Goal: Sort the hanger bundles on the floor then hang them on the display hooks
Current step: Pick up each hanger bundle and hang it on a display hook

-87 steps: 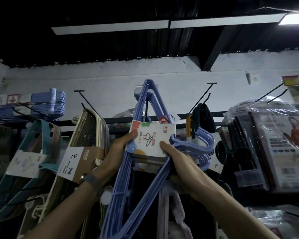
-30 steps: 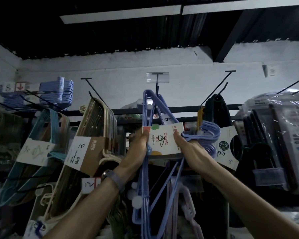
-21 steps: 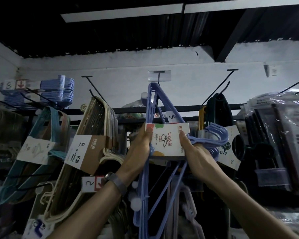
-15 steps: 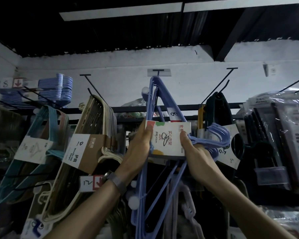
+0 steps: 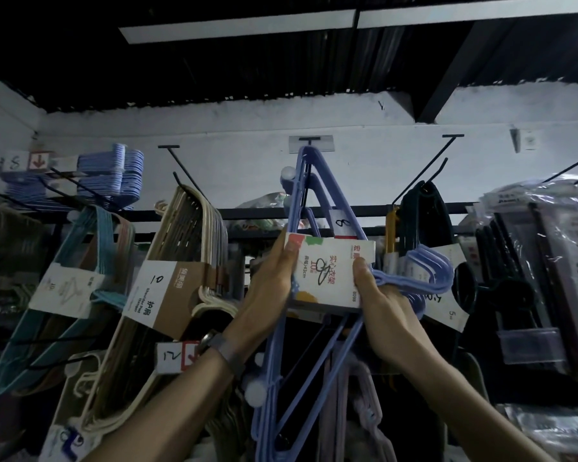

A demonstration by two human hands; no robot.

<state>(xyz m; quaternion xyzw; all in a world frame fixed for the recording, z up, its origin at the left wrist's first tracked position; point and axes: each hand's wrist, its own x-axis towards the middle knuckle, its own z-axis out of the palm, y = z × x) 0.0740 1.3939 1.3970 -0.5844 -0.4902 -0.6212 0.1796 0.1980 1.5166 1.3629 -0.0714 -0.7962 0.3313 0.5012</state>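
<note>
The triangular blue plastic hanger bundle (image 5: 294,208) is gripped at its glossy card sleeve (image 5: 327,271): left hand (image 5: 267,288) at nine o'clock, right hand (image 5: 384,305) at three.

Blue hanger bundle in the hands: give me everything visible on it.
The blue hanger bundle looks like several thin plastic hangers banded by a white printed card sleeve. It is turned sideways: the hanger hooks point right, and one corner points up at the display hook; whether it is threaded on cannot be told. The left hand grips the sleeve's left edge, the right hand its right edge.
</note>
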